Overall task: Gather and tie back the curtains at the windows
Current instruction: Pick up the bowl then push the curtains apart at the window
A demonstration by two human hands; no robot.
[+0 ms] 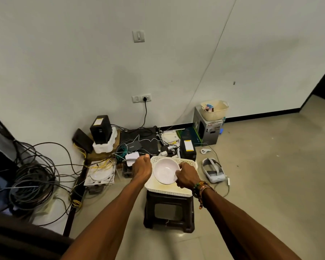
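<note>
No curtain or window shows plainly in the head view. My right hand [188,176] grips the right rim of a white bowl [164,170], holding it tilted over a white perforated basket [169,191]. The basket sits on a dark plastic stool [169,211]. My left hand [142,168] is just left of the bowl with its fingers curled, and a thin grey object [129,160] sticks out from it to the left. What that object is, I cannot tell.
Coiled cables [32,177], routers and black boxes [100,129] crowd the floor along the wall. A white headset [213,170] and its controller [204,151] lie right of the stool. A beige basket [215,109] tops a box. A dark sofa edge [17,239] is at the lower left.
</note>
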